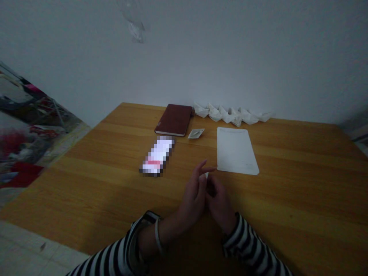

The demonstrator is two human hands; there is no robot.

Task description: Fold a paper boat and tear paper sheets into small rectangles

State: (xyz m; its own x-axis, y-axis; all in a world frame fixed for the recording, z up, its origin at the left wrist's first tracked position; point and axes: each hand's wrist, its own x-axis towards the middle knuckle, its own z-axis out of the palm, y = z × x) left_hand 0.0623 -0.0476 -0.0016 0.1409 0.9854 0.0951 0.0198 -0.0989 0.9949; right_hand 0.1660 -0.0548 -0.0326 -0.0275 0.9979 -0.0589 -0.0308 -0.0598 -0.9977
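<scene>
Close together above the near part of the wooden table, my left hand (193, 191) and my right hand (220, 199) hold a small piece of white paper (206, 174) between them. Only a corner of the paper shows past the fingers; the rest is hidden. The left fingers point up and to the right, while the right fingers are curled. Beyond my hands lies a small folded paper boat (196, 133). To the right is a stack of white paper sheets (237, 151).
Several folded paper boats (214, 112) stand in a row along the wall. A dark red notebook (174, 119) lies to their left, with a lit phone (157, 156) in front of it. The wooden table (301, 199) meets the wall at the back. Cluttered items fill the far left.
</scene>
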